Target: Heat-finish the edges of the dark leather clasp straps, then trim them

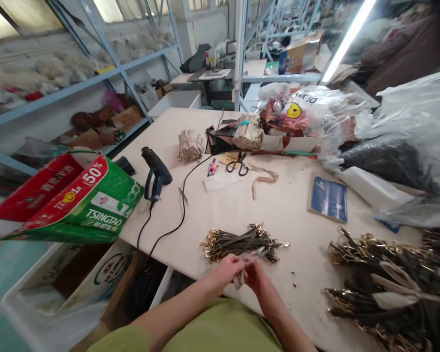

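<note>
My left hand (230, 268) and my right hand (255, 275) meet close to my body at the table's near edge. Between the left fingers, closed in a pinch, hangs a pale beige strip (238, 280). The right fingers are curled round a small, shiny tool (258, 253) with a pinkish part; it looks like thread snips, but blur hides its exact kind. Just beyond both hands lies a pile of dark straps with gold-coloured metal clasps (242, 240). The hands cover part of its near side.
A heat gun (156, 173) stands on the table (278, 210), its black cord trailing forward. Scissors (237, 165), a blue booklet (328, 198) and a beige bundle (189, 145) lie farther off. Tied straps (392, 288) fill the right; a Tsingtao bag (102, 210) stands left.
</note>
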Demonstrator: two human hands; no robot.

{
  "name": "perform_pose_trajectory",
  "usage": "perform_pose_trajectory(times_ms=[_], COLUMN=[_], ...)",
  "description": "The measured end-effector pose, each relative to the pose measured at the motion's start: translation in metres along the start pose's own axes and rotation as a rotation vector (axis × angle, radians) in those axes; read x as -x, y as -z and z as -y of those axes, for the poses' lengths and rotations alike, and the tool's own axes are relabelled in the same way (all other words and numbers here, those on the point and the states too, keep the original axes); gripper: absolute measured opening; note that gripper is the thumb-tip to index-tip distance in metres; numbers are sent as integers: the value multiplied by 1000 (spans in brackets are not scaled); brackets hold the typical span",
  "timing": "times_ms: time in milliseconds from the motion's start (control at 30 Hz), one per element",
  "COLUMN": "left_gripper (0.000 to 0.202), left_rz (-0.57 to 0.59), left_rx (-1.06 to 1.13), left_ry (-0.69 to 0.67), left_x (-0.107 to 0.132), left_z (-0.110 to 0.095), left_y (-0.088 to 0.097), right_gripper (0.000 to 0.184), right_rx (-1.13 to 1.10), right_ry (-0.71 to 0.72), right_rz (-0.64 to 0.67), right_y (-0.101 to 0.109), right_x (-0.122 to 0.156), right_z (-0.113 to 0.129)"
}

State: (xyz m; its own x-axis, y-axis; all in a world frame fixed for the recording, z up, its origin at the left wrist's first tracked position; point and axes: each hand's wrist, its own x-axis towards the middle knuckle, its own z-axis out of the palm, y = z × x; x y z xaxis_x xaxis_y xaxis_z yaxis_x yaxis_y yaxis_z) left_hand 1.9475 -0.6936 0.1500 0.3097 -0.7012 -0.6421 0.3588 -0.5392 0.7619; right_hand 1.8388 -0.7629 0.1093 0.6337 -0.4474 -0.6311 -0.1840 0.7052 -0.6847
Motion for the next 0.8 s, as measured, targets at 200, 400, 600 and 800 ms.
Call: perform_pose_trajectory(times_ms=[200, 400, 600, 800], left_gripper=[25, 22, 20, 13], left_rz=[162, -171, -242, -247], left_rx=[-602, -1326, -1379, -1295], left_ry=[-209, -463, -425, -455], left_x=[-17, -76, -105, -96], left_z=[1, -22, -25, -40], left_y=[-23, -29, -52, -51], right_gripper=[41, 46, 53, 53], right_rx=[-123, 34, 235, 405], right_ry=[162, 107, 160, 287], right_rz=[-312, -367, -304, -344], right_y=[34, 73, 80, 101], right_x=[21, 51, 73, 78], right_z=[10, 22, 23, 30])
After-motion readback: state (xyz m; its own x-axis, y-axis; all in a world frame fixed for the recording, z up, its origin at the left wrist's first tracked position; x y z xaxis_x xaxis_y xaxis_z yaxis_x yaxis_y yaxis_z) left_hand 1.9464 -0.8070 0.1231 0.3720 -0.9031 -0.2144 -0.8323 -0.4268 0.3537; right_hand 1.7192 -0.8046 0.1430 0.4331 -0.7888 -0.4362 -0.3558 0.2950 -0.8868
